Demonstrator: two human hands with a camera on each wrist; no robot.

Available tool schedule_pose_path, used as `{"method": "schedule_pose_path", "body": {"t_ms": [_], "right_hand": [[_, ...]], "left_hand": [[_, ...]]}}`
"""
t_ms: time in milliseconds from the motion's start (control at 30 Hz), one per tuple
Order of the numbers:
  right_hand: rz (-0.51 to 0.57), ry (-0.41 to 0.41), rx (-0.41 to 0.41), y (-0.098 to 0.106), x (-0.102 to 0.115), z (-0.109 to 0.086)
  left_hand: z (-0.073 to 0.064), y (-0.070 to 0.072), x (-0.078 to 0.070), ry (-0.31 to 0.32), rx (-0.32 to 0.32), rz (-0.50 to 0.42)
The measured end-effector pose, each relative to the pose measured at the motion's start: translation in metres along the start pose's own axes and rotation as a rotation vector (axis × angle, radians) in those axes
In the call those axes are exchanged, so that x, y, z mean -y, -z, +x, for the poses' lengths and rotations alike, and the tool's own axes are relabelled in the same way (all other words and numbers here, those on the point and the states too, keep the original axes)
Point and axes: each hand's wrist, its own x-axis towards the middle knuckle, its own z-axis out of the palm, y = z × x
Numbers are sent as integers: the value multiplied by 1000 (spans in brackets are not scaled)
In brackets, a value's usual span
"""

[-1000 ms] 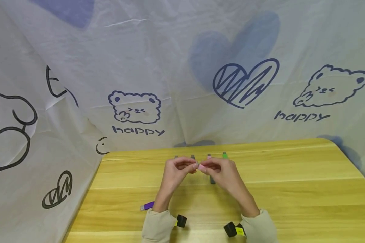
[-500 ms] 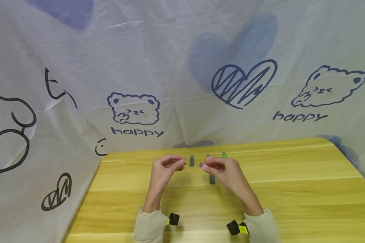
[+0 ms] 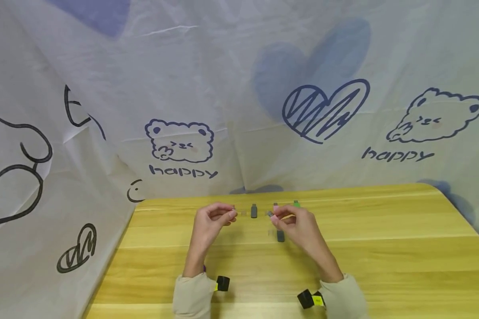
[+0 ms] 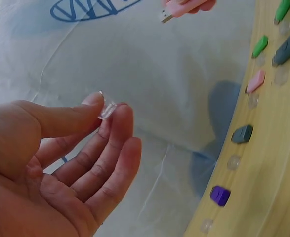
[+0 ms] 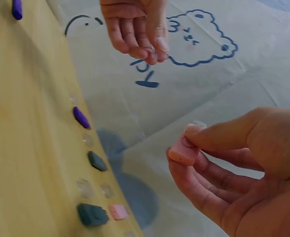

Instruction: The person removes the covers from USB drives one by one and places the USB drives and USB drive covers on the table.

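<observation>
Between its thumb and index finger, my left hand (image 3: 209, 226) pinches a small clear plastic cap (image 4: 108, 111). My right hand (image 3: 299, 226) pinches a pink USB flash drive (image 5: 184, 150), its metal plug (image 4: 167, 16) bare and pointing left in the head view. Both hands are raised above the far part of the table, a short way apart. A grey USB flash drive (image 3: 253, 211) lies on the table between them. A larger dark grey drive (image 3: 280, 236) lies by the right hand, with a clear cap (image 5: 84, 188) beside it.
Along the table's far edge lie a purple drive (image 4: 220, 196), another pink drive (image 4: 256, 82) and a green one (image 4: 260, 47), with clear caps (image 4: 233, 162) beside them. Another green drive (image 4: 283, 10) lies nearer. A printed white cloth (image 3: 239, 155) hangs behind the wooden table (image 3: 383, 248).
The hands were together on the pink flash drive and its cap. They have moved apart: the left hand went left with the cap, while the right hand kept the drive and uncovered its plug.
</observation>
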Motion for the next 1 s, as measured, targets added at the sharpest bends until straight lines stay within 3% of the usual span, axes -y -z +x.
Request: {"method": "schedule_pose_path", "body": {"t_ms": [367, 633, 1000], "right_hand": [[-22, -69, -51, -34, -13, 1], [-155, -124, -56, -60, -19, 5], [-349, -83, -53, -87, -21, 13]], "left_hand": [[2, 8, 7, 10, -14, 65], [3, 9, 13, 35, 19, 83], [2, 12, 17, 43, 43, 107]]}}
